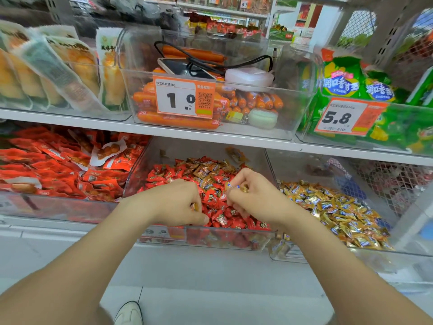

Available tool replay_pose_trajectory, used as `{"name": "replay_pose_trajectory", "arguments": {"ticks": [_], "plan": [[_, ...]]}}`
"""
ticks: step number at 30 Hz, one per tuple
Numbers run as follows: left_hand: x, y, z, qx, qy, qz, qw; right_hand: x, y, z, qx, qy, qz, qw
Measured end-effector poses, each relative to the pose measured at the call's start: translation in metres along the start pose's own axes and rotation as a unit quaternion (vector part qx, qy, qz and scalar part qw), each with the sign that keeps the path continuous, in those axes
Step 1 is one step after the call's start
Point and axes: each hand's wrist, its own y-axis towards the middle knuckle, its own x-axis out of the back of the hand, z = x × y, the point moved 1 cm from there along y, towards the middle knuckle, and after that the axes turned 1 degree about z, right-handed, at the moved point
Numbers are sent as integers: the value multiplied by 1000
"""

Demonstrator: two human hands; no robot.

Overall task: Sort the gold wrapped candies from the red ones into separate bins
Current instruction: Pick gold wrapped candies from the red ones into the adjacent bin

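Note:
A clear middle bin [255,243] on the lower shelf holds a heap of red wrapped candies [218,208] with gold wrapped candies [206,171] mixed in toward its back. To its right a second clear bin [328,255] holds only gold wrapped candies [337,207]. Both hands are inside the middle bin. My left hand [174,201] is curled over the red heap with a gold wrapper showing between its fingers. My right hand [254,195] pinches gold candies at its fingertips, just above the heap.
A bin of larger red snack packets [54,170] sits to the left. The shelf above carries a bin of orange sausages [178,119] with a phone and cable on top, yellow pouches at left and green bags [365,90] at right. My shoe [128,313] shows on the floor.

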Motion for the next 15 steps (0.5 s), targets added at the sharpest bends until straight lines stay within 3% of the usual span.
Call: {"name": "replay_pose_trajectory", "arguments": {"ticks": [3, 7, 11, 13, 15], "plan": [[1, 3, 2, 16, -9, 27, 999, -3, 7, 9, -32, 147, -18, 988], [0, -1, -1, 19, -20, 90, 996, -6, 25, 10, -114, 222, -34, 968], [6, -6, -2, 26, -48, 94, 994, -10, 49, 3, -105, 188, -59, 975], [11, -6, -1, 32, -111, 43, 992, -11, 60, 0, -82, 144, -84, 983], [16, -1, 3, 38, -163, -51, 985, -9, 72, -2, -57, 23, -122, 991]]}}
